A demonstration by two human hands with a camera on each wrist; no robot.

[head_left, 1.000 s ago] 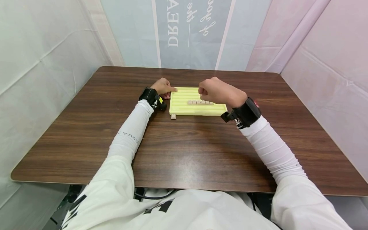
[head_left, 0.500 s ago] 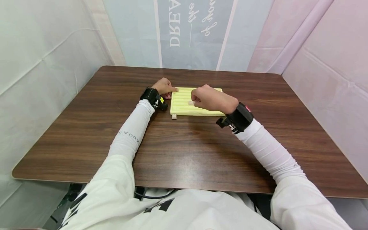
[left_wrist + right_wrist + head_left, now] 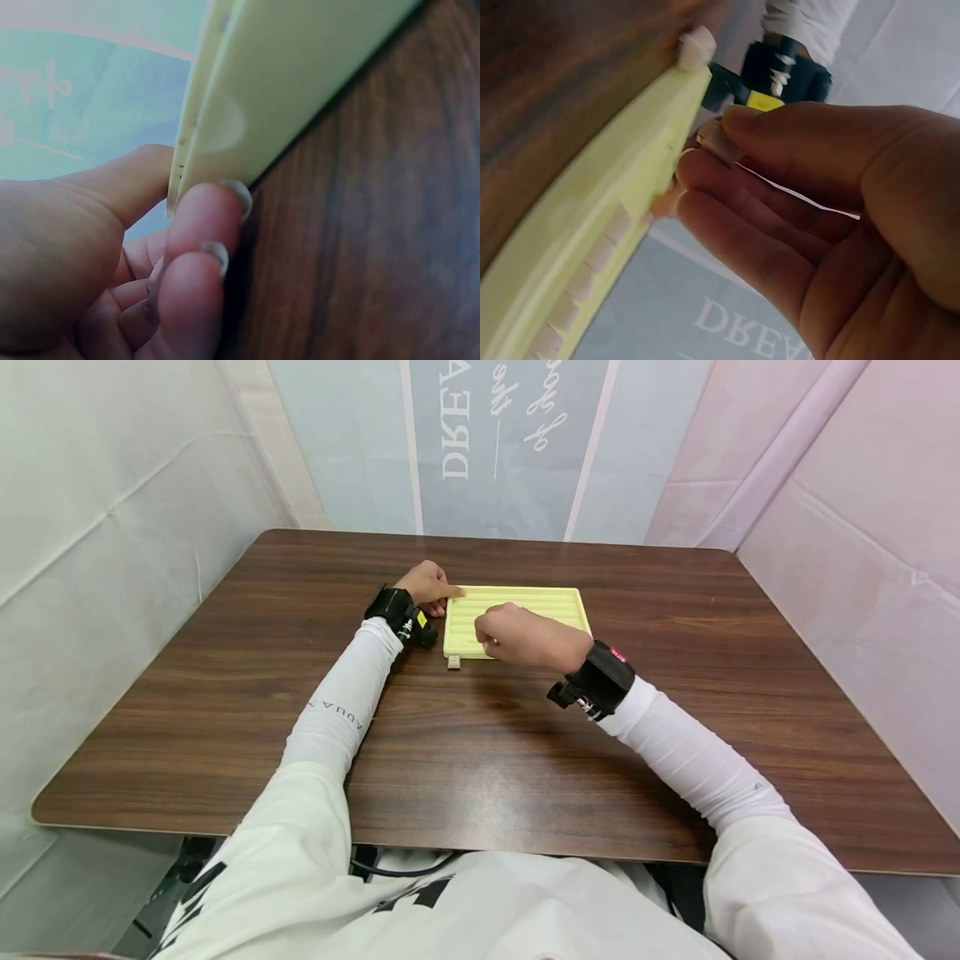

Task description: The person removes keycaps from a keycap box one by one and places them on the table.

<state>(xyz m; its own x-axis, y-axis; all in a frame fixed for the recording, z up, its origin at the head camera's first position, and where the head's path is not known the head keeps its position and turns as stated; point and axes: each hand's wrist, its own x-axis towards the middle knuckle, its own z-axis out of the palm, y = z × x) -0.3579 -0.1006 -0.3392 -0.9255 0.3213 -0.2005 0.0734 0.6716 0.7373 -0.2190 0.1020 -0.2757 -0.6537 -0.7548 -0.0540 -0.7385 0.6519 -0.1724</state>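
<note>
A pale yellow tray (image 3: 536, 598) with raised ridges lies on the table. At its left edge my left hand (image 3: 427, 587) pinches the rim, thumb on top and fingers against the side wall (image 3: 247, 112). My right hand (image 3: 525, 635) is over the tray's front left part. In the right wrist view it pinches a small beige tile (image 3: 718, 142) between thumb and forefinger, above the tray. A row of similar tiles (image 3: 580, 281) sits along a ridge; in the head view my right hand hides it. Another tile (image 3: 453, 662) stands against the front left corner, outside the tray.
The dark wood table (image 3: 450, 760) reaches out on all sides of the tray. White curtains (image 3: 112, 485) hang at both sides, and a pale blue printed cloth (image 3: 495, 452) hangs behind. Each wrist carries a black camera mount (image 3: 600, 681).
My right hand has moved left and toward me across the tray, now covering the row of tiles in the head view. My left hand has stayed on the tray's rim.
</note>
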